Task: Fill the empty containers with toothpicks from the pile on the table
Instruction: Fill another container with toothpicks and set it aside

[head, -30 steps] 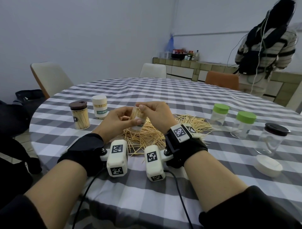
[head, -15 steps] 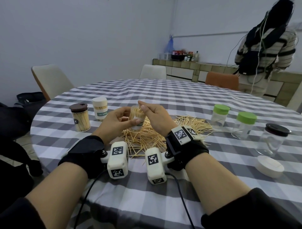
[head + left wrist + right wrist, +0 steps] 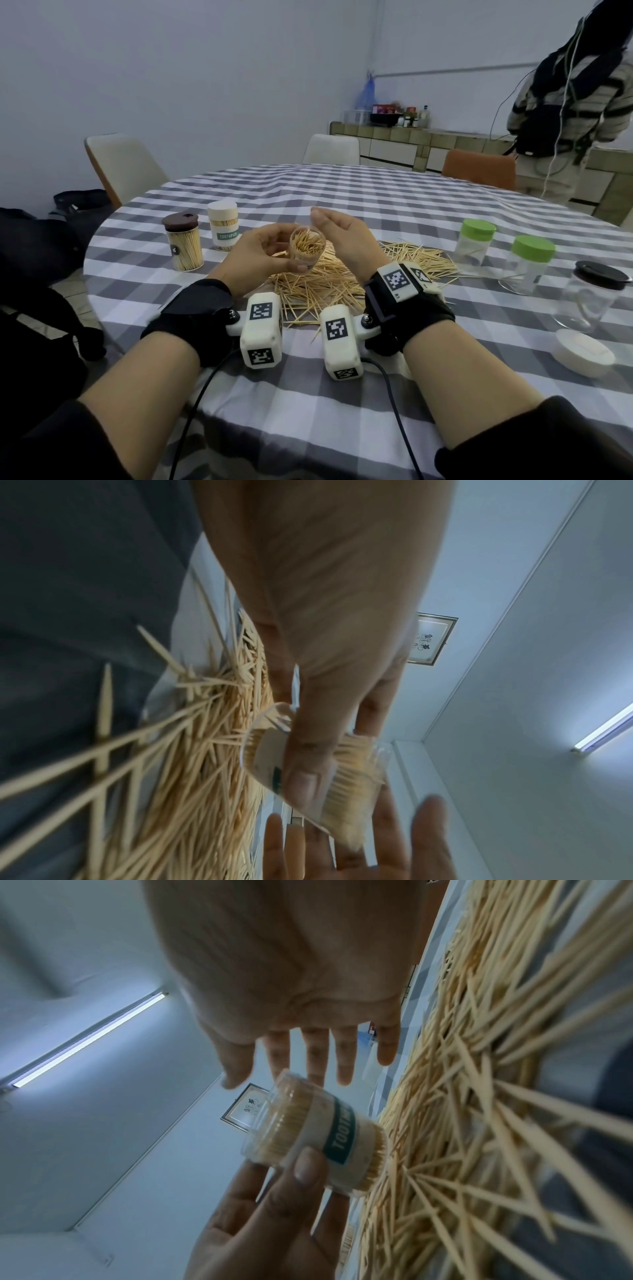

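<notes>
My left hand (image 3: 270, 251) grips a small clear container (image 3: 306, 251) packed with toothpicks, lidless and tilted, just above the toothpick pile (image 3: 322, 284). The same container (image 3: 315, 1137) carries a teal label, and my thumb (image 3: 301, 764) lies across its side. My right hand (image 3: 342, 236) hovers beside the container's mouth with straight, spread fingers (image 3: 315, 1053) and holds nothing. Empty clear containers stand on the right: two with green lids (image 3: 474, 245) (image 3: 529, 263) and one with a dark lid (image 3: 591, 296).
Two filled toothpick containers stand at the left, one with a brown lid (image 3: 183, 241), one white-topped (image 3: 223, 226). A loose white lid (image 3: 584, 351) lies at the right. A person (image 3: 575, 96) stands at the back right by a counter. Chairs ring the checked table (image 3: 342, 192).
My right hand has let go of the toothpicks at the container's mouth, lifted off and spread its fingers. My left hand has tilted the container so that its mouth faces me.
</notes>
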